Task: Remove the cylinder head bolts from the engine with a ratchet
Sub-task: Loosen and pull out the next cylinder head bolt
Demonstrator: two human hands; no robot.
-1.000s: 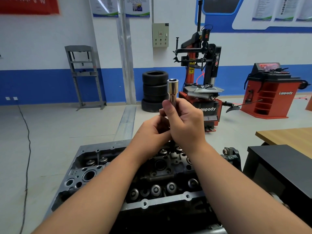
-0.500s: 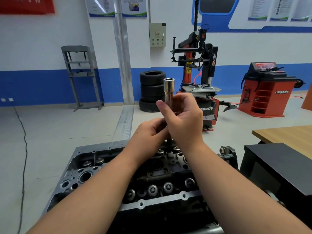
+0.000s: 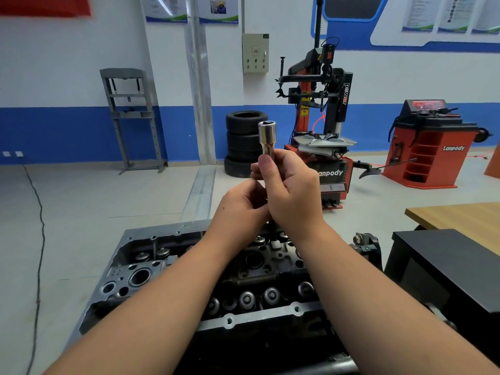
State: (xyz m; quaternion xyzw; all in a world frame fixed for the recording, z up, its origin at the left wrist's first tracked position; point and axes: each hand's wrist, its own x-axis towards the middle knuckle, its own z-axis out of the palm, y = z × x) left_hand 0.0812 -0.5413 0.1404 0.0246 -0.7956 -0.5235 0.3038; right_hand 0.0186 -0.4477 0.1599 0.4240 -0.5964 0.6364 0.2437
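Both hands are raised above the engine's cylinder head (image 3: 173,269), which fills the lower middle of the head view with valve springs and bolt holes showing. My right hand (image 3: 292,193) grips the shaft of a chrome deep socket (image 3: 267,136), its open end pointing up. My left hand (image 3: 240,207) is curled around the lower end of the same tool, just under the right hand. A dark shaft (image 3: 272,228) hangs down below the hands toward the head. The ratchet's handle is hidden by the hands.
A black cabinet (image 3: 454,266) and a wooden tabletop (image 3: 460,215) stand to the right of the engine. Farther back are a tyre changer (image 3: 322,117), stacked tyres (image 3: 244,142), a red wheel balancer (image 3: 430,147) and a grey press frame (image 3: 132,117). A cable (image 3: 40,226) runs along the floor at left.
The hands and the socket stay together above the engine, little changed. The camera has shifted slightly.
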